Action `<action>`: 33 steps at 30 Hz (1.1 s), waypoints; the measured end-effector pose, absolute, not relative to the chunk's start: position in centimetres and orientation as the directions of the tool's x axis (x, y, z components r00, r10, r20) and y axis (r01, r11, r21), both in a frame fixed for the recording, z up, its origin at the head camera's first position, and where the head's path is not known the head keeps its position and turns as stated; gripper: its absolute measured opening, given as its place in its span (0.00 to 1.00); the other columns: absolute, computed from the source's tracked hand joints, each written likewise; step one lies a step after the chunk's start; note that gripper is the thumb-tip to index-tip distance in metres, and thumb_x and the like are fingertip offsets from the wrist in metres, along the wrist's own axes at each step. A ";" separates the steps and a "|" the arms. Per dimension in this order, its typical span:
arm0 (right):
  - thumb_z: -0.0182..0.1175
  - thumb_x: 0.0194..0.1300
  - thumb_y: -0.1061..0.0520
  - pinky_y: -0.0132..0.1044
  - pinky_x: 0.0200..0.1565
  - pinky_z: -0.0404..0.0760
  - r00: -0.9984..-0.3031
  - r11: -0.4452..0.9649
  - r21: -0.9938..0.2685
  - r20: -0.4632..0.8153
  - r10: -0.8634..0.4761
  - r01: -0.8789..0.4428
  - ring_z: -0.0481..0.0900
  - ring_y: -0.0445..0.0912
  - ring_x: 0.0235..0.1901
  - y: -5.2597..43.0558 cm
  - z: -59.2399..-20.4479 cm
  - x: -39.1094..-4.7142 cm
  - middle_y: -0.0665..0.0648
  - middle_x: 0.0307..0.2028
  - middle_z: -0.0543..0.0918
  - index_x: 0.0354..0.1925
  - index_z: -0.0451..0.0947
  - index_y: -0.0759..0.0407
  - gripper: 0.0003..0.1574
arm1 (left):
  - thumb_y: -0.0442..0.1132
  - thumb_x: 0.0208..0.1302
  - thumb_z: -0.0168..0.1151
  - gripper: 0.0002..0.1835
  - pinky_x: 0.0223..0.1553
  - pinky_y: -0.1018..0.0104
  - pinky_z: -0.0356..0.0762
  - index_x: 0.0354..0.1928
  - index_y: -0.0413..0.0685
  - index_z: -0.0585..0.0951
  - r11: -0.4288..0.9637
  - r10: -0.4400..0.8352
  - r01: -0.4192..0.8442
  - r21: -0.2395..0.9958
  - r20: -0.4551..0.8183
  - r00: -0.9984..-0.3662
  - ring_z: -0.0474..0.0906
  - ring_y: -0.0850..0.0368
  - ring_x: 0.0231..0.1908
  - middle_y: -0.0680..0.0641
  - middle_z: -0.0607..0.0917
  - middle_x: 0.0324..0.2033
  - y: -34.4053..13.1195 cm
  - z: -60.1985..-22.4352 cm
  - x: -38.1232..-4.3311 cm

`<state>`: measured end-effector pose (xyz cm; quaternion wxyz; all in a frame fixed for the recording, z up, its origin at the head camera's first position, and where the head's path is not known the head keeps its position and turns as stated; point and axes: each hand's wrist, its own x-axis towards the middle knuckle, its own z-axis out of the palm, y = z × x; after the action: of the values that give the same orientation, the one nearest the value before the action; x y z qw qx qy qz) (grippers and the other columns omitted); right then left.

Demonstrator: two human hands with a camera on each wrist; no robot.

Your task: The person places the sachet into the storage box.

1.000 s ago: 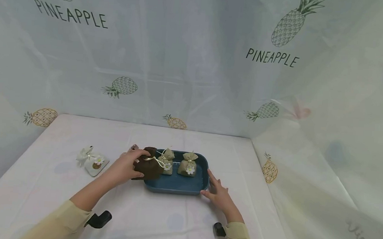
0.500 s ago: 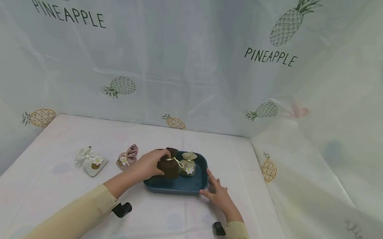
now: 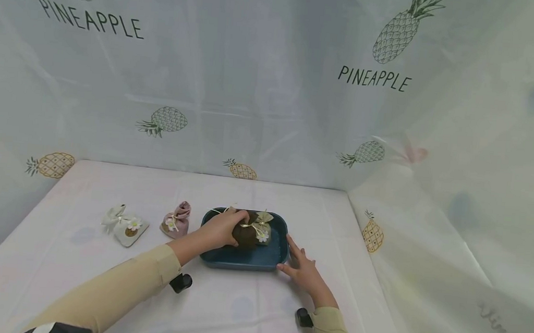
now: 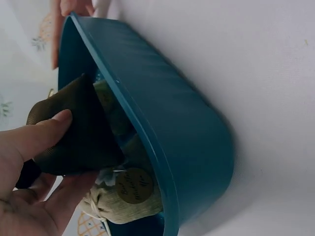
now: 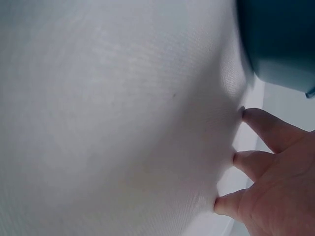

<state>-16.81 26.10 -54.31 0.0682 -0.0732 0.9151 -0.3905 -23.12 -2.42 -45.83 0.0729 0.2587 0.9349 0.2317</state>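
My left hand [image 3: 217, 231] pinches a dark brown drawstring pouch [image 3: 244, 237] between thumb and fingers, over the blue tray [image 3: 259, 263]. In the left wrist view the brown pouch [image 4: 81, 130] hangs tilted across the tray's rim line. Beneath it in the tray lies a beige drawstring pouch [image 4: 115, 209] with a round brown label. Another beige pouch [image 3: 265, 234], partly covered by the brown one in the head view, bears a white daisy. At the tray's right side is my right hand [image 3: 306, 278], fingers spread; in the right wrist view several fingertips [image 5: 224, 204] rest on the cloth.
Left of the tray stands a pink drawstring pouch [image 3: 178, 222]. Farther left a white drawstring pouch [image 3: 131, 231] with a daisy lies on the white tablecloth [image 3: 218, 309]. A pineapple-print curtain [image 3: 255, 82] rises behind and on the right.
My left hand has carried the brown pouch rightward, from the tray's left edge to above its middle. The pink pouch has come into full view. My right hand has stayed at the tray's right side.
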 end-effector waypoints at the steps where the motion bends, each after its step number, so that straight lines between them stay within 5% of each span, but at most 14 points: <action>1: 0.68 0.59 0.41 0.74 0.61 0.32 -0.980 0.683 -0.726 -0.068 -0.188 -0.080 0.44 0.69 0.71 26.1 -54.3 -16.8 0.63 0.69 0.65 0.76 0.49 0.34 0.55 | 0.36 0.43 0.81 0.32 0.42 0.54 0.77 0.48 0.56 0.72 0.758 0.521 0.452 0.471 -0.021 -0.853 0.77 0.50 0.43 0.44 0.76 0.45 -2.4 -45.9 -23.2; 18: 0.68 0.59 0.41 0.73 0.61 0.32 -0.979 0.694 -0.716 -0.081 -0.185 -0.072 0.44 0.68 0.71 25.8 -54.1 -16.8 0.62 0.69 0.64 0.76 0.49 0.34 0.55 | 0.33 0.41 0.81 0.32 0.50 0.53 0.75 0.48 0.54 0.73 0.749 0.540 0.452 0.485 -0.051 -0.840 0.76 0.50 0.50 0.47 0.78 0.47 -2.7 -47.5 -23.8; 33: 0.68 0.59 0.41 0.74 0.61 0.32 -0.980 0.691 -0.719 -0.074 -0.186 -0.077 0.45 0.68 0.71 26.0 -54.1 -16.8 0.61 0.70 0.63 0.76 0.49 0.35 0.55 | 0.33 0.43 0.81 0.30 0.47 0.55 0.76 0.46 0.54 0.74 0.744 0.579 0.503 0.441 -0.048 -0.814 0.77 0.50 0.46 0.47 0.79 0.43 -2.4 -47.8 -23.9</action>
<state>-16.77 26.02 -54.07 0.0703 -0.0715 0.9167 -0.3868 -23.87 -2.44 -47.81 0.0913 0.2908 0.9293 0.2085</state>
